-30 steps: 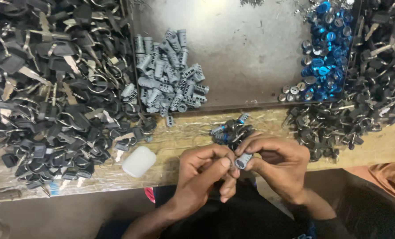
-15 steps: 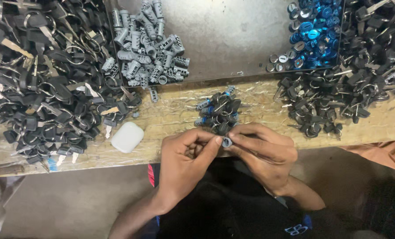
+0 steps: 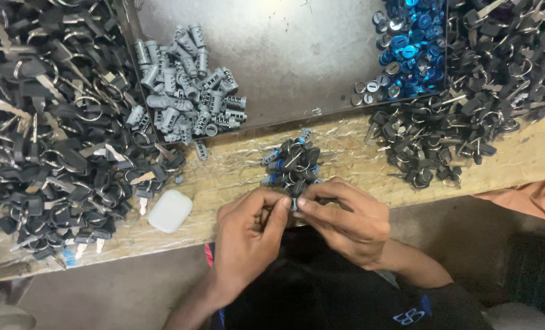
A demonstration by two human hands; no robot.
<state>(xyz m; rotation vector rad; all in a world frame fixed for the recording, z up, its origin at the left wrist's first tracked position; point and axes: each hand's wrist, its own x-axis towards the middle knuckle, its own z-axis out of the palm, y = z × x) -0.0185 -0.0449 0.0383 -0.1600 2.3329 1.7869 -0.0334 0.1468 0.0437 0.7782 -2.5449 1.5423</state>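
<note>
Left hand point(image 3: 248, 235) and right hand point(image 3: 346, 220) pinch small dark lock part point(image 3: 293, 203) between fingertips, just below assembled-lock pile point(image 3: 292, 162) on wooden tabletop point(image 3: 236, 171).

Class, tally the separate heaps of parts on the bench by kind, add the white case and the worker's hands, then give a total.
Heaps of black-headed keys on rings: 2
Heap of grey lock cylinders: 1
Heap of blue caps: 1
Small heap of assembled pieces: 1
White case: 1
Hands: 2, left hand, right hand
Total: 8
</note>
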